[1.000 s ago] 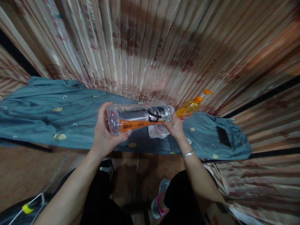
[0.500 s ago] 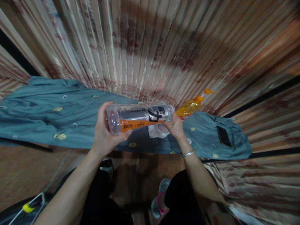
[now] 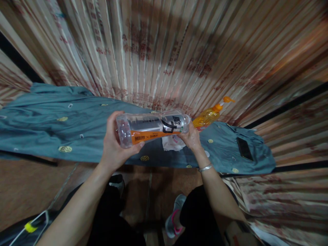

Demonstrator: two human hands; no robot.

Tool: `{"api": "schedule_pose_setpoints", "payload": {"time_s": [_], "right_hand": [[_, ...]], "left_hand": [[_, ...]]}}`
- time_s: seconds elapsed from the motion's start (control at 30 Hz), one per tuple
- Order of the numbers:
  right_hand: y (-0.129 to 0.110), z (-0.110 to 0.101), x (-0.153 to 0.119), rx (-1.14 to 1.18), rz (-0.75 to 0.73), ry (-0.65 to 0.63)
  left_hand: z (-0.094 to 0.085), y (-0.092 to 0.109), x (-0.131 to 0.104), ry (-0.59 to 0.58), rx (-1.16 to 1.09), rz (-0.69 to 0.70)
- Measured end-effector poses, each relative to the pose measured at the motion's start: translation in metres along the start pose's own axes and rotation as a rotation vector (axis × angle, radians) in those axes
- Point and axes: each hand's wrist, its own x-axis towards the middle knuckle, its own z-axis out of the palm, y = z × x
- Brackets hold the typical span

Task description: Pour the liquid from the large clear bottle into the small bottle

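Note:
A clear plastic drink bottle (image 3: 153, 126) with a silver and orange label lies sideways in the air between my hands. My left hand (image 3: 115, 141) is wrapped round its wide base, thumb along the near side. At the narrower right end, my right hand (image 3: 191, 136) grips the bottle's neck, its fingers partly hidden. Below the bottle, a white crumpled packet or tissue (image 3: 174, 143) rests on the teal cloth. Just beyond my right hand is a pump bottle (image 3: 207, 117) of orange-yellow liquid.
The teal patterned cloth (image 3: 84, 136) covers a long narrow surface. A dark phone (image 3: 244, 149) lies at its right end. Behind rises a pleated, printed curtain (image 3: 159, 51), with dark frame bars at both sides. My legs and shoes are below, on a tiled floor (image 3: 138, 198).
The bottle has turned very slightly about its long axis, so its label lettering has shifted a little. Both hands stay in nearly the same place.

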Motion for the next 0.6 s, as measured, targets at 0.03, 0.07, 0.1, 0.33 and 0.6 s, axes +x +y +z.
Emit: {"api": "schedule_pose_setpoints", "payload": {"time_s": [0.03,0.07,0.1,0.33,0.6], "right_hand": [[0.0004,0.0002,0.0002,0.005,-0.006,0.002],[0.0009,0.0004,0.0003,0.013,-0.014,0.005],[0.0013,0.0006,0.0004,0.024,-0.024,0.007],[0.0028,0.0005,0.0007,0.036,-0.017,-0.003],[0.0008,-0.001,0.0008,-0.021,-0.001,-0.021]], "left_hand": [[0.0,-0.0001,0.0001,0.001,0.003,0.006],[0.0,-0.0002,0.0002,0.001,0.006,0.013],[0.0,-0.0001,0.0004,-0.001,0.009,0.018],[-0.0006,0.0015,0.0011,-0.008,0.005,0.026],[-0.0004,0.0008,0.0007,-0.013,0.01,0.024]]}}
